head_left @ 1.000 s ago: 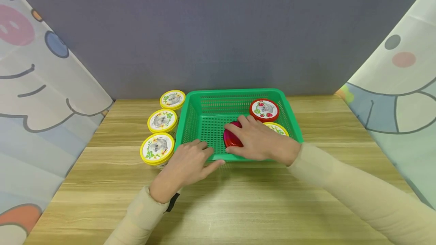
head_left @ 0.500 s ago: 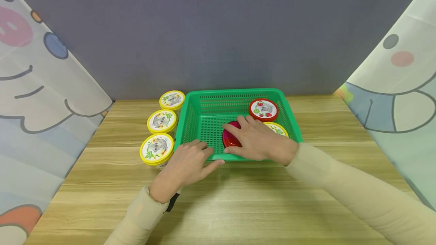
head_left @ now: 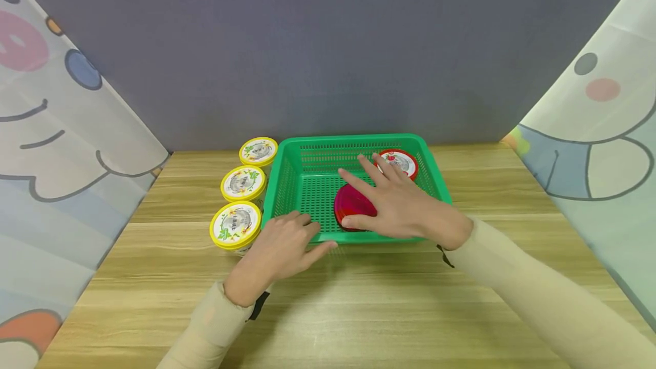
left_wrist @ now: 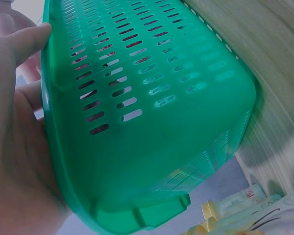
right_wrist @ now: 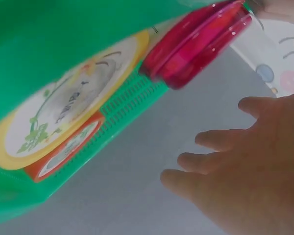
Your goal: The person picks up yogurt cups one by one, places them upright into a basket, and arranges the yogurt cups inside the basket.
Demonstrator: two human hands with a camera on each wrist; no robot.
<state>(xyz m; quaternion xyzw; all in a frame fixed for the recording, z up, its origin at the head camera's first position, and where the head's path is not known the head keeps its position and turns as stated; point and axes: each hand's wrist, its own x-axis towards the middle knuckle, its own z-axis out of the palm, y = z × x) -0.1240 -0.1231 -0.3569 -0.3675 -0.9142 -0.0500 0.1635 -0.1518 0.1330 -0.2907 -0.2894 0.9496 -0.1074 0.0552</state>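
Observation:
My left hand [head_left: 284,246] holds the near rim of the green basket [head_left: 353,237], with the thumb outside and the other fingers over the edge. Above the basket, my right hand [head_left: 402,204] has its fingers spread and holds nothing. Partly below it stands a container with a shiny magenta-red top [head_left: 348,204]; in the right wrist view this container [right_wrist: 198,46] is apart from the fingers. A red-rimmed tub [head_left: 402,163] sits in the basket's back right corner. A yellow-lidded tub [right_wrist: 73,103] shows inside the basket in the right wrist view; my right hand covers it in the head view.
Left of the basket, three yellow-lidded tubs [head_left: 243,182] stand in a row on the wooden table [head_left: 359,306]. Behind rises a grey wall panel [head_left: 328,50]. Cartoon-printed cloths [head_left: 46,158] hang on both sides.
My right hand has let go of the red-topped container, spread its fingers and lifted slightly to the right. The left hand stays on the rim.

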